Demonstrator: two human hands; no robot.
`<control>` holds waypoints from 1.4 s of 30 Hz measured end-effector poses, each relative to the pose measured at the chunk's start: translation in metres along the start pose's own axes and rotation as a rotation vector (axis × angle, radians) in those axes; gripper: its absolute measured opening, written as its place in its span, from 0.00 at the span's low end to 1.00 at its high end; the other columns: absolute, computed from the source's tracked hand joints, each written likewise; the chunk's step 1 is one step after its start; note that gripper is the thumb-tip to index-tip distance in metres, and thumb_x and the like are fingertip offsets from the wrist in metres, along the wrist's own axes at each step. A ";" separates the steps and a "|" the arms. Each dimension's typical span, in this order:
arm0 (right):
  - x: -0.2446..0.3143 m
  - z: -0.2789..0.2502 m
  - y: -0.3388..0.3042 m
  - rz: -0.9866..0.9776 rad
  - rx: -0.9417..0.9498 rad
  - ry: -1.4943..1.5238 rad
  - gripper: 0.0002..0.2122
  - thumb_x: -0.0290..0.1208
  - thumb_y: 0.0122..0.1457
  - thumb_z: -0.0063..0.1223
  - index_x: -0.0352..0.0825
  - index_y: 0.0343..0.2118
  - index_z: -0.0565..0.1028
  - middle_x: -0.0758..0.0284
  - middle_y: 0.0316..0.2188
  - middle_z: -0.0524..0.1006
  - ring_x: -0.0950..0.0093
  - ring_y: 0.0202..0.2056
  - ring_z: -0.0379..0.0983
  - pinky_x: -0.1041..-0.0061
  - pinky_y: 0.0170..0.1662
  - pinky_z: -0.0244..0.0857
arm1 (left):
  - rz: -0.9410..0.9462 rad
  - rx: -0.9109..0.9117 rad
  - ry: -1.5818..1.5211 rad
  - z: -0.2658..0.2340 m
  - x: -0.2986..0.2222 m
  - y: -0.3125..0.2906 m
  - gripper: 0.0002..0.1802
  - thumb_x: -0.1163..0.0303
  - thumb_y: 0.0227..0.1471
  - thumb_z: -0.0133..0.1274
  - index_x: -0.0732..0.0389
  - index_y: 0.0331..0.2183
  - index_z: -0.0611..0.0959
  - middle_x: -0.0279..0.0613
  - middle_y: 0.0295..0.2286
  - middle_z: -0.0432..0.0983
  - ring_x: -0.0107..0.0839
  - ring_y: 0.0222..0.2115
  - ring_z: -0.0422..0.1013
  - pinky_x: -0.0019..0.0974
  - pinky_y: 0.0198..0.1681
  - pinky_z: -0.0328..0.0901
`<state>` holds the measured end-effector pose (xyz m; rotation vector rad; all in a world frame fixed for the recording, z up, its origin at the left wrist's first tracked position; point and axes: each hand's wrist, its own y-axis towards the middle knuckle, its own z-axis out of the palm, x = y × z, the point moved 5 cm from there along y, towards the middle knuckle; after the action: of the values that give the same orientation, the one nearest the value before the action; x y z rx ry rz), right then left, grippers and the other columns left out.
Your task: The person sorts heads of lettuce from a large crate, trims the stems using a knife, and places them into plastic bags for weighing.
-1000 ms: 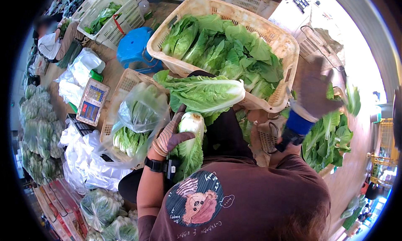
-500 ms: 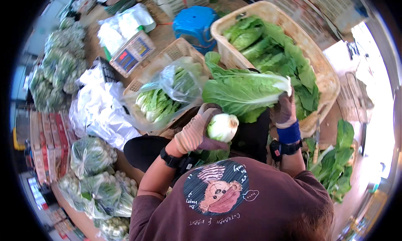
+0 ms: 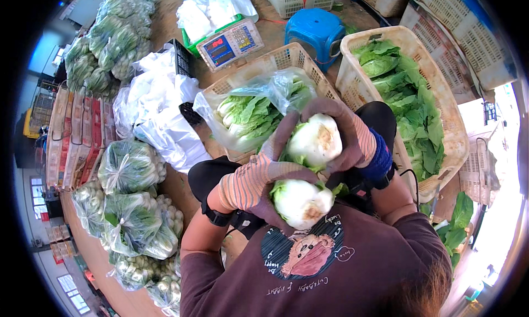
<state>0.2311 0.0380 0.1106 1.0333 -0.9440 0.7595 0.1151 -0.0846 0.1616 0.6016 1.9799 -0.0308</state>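
Two pale green vegetable heads with white cut stems are held against my chest, stem ends facing up. My left hand (image 3: 254, 180), in a striped glove, cradles the lower head (image 3: 302, 202), and its fingers reach up beside the upper one. My right hand (image 3: 355, 136), gloved with a blue cuff, wraps over the upper head (image 3: 315, 141). The two heads touch each other. Just beyond my hands stands a cream basket (image 3: 286, 58) holding a clear bag of the same greens (image 3: 248, 116).
A large cream basket (image 3: 352, 74) of loose leafy greens (image 3: 410, 99) stands to the right. A blue stool (image 3: 317, 28) and a weighing scale (image 3: 231, 41) are farther off. White plastic bags (image 3: 165, 116) and several bagged greens (image 3: 132, 207) lie to the left.
My right hand came back from the big basket and now grips a second head. Both heads have been drawn close to my chest, stems up. The view has swung left.
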 end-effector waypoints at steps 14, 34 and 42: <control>-0.072 0.051 0.030 -0.003 -0.049 -0.035 0.37 0.41 0.53 0.50 0.33 0.63 0.47 0.53 0.60 0.54 0.60 0.60 0.51 0.65 0.61 0.43 | -0.263 -0.102 -0.093 0.004 0.047 -0.051 0.45 0.53 0.09 0.74 0.49 0.41 0.82 0.53 0.55 0.55 0.55 0.58 0.47 0.45 0.62 0.42; -0.165 -0.119 0.064 0.407 -0.281 0.084 0.08 0.28 0.55 0.45 0.34 0.36 0.74 0.69 0.25 0.75 0.78 0.29 0.70 0.78 0.38 0.64 | -0.646 -0.783 -0.202 -0.121 0.040 -0.124 0.45 0.58 0.15 0.71 0.65 0.42 0.75 0.47 0.41 0.73 0.40 0.44 0.69 0.41 0.51 0.60; -0.107 -0.131 0.058 0.179 -0.376 0.492 0.19 0.31 0.56 0.41 0.27 0.49 0.66 0.68 0.20 0.69 0.76 0.25 0.66 0.78 0.37 0.60 | -0.391 0.280 0.720 -0.069 0.141 0.041 0.41 0.46 0.18 0.69 0.48 0.41 0.81 0.61 0.55 0.53 0.58 0.51 0.60 0.44 0.56 0.56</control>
<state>0.1735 0.1714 0.0066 0.4069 -0.7163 0.8907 0.0253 0.0265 0.0852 0.4177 2.8033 -0.3836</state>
